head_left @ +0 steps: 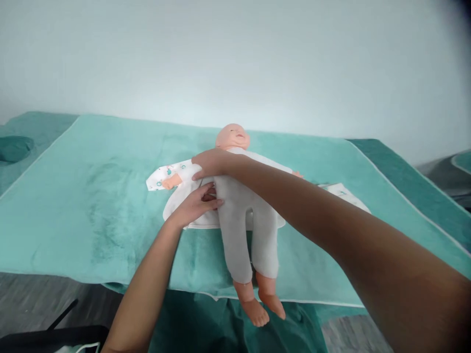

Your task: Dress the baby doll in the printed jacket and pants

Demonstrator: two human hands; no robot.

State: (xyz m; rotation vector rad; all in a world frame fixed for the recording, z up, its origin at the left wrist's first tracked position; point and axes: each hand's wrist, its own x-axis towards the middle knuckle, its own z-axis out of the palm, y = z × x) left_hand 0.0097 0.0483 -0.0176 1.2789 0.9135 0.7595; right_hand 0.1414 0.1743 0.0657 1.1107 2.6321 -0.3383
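A baby doll (235,137) lies on its back on a teal towel (91,206), its head toward the wall and its bare feet hanging over the near edge. It wears white trousers (250,230) and lies on an opened white garment (176,196) with a printed sleeve. My right hand (211,164) reaches across the doll's chest and pinches the white fabric at its left side. Just below it, my left hand (196,206) rests on the garment by the doll's waist, its fingers together and tucked against the cloth.
The towel covers a table with darker teal cloth (405,171) under it and hanging at the front. A plain pale wall stands behind. A dark teal cushion (14,147) lies at the far left. Grey floor and a black object (55,333) show at the bottom left.
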